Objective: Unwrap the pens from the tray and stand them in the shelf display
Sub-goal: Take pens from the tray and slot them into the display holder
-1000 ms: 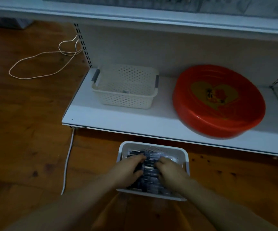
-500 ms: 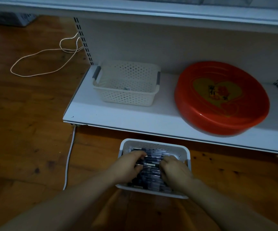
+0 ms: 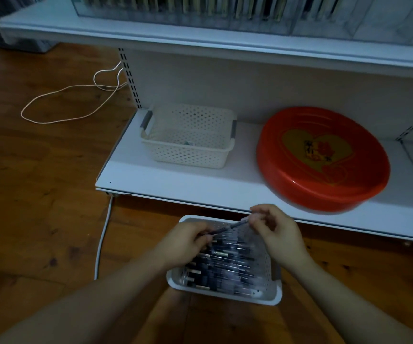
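Fingers of both hands, left hand (image 3: pixel 184 240) and right hand (image 3: pixel 278 229), pinch one light, stiff, slippery-wrapped pen (image 3: pixel 226 228) by its ends.

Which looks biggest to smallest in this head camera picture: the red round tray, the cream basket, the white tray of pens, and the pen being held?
1. Red round tray, clearly largest.
2. Cream basket and white tray of pens: look alike; the tray is nearer the camera, so unranked.
3. Held pen, smallest.
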`<state>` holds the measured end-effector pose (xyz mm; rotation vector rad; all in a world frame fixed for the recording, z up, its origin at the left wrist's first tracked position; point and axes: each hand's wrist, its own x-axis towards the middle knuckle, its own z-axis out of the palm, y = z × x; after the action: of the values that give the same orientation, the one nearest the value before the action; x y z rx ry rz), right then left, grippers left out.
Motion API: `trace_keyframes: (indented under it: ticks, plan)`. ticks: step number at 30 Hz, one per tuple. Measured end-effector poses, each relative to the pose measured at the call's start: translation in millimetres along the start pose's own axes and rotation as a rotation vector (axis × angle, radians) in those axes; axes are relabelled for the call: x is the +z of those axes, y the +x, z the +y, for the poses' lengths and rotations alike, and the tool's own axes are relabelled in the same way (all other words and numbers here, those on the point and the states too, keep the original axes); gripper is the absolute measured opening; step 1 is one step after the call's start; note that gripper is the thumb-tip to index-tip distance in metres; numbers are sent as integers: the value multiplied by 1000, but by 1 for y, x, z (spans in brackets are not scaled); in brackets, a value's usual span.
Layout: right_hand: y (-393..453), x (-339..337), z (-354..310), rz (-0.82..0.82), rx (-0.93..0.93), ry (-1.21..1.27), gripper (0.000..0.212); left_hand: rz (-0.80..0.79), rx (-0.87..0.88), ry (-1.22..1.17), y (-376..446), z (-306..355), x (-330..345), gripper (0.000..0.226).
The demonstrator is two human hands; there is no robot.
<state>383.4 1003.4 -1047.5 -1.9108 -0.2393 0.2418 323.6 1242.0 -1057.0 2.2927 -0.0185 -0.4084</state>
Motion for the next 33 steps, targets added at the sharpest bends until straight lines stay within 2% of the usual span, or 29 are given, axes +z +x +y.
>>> trace_keyframes:
  ticks: [4, 10, 15, 22, 26, 33]
  plan:
    - [8, -3, -25, 163, 5, 233, 17, 58, 42, -188, 0, 24, -16, 13]
    - [28, -26, -81, 293, -167, 294, 14, 83, 154, -321, 3, 72, -45, 15]
    - [39, -46, -132, 376, -356, 200, 22, 118, 235, -329, 8, 116, -68, 15]
    - [45, -84, -190, 347, -493, 52, 38, 217, 398, -363, 21, 173, -92, 17]
    - [49, -109, -223, 441, -595, 44, 37, 371, 509, -337, 33, 206, -103, 15]
    - [63, -147, -271, 503, -714, 17, 35, 754, 612, -58, 52, 257, -124, 22]
